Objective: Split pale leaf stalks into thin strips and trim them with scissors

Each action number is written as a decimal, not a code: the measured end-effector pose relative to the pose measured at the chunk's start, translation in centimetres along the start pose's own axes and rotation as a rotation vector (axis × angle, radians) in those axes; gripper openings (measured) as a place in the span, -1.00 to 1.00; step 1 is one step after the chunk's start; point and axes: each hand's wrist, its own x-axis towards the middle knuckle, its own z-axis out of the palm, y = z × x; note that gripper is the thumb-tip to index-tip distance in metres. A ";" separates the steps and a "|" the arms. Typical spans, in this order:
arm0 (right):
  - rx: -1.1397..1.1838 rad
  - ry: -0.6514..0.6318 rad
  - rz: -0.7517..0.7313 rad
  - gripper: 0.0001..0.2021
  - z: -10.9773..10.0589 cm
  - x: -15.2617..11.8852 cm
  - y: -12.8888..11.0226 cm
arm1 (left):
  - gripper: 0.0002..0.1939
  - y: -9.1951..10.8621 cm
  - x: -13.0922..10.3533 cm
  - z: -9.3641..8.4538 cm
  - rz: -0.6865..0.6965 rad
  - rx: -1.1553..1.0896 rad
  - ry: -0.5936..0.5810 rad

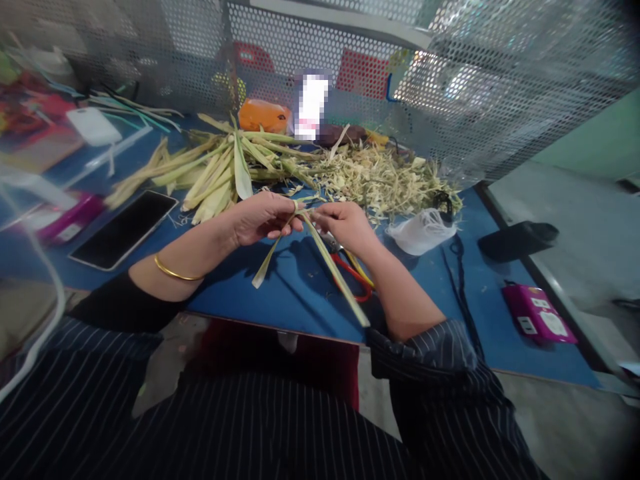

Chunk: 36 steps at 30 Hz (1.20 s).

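"What lies at the left of the frame?"

"One magenta box, then one phone with a dark screen, on the blue table. Above and right of the phone spreads one pile of long pale leaves, too overlapped to count."

"And the hands?"

"Two, near the centre. The left hand, below one gold bangle, pinches a leaf strip between thumb and fingers. The right hand pinches it just beside that, fingertips pressed together."

"Where does the strip run?"

"From the fingertips at the centre, two lengths slant down: a short one lower left, a longer one lower right. Whether they are one piece cannot be told. Red handles lie under the right wrist."

"Farther right?"

"One heap of shreds at upper right of centre, one white bundle of string below it, one black roll, then a second magenta box at lower right."
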 end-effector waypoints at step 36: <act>-0.803 0.198 -0.853 -0.77 0.7 -1.1 0.1 | -0.84 -0.3 0.5 0.0 -0.037 -0.181 0.098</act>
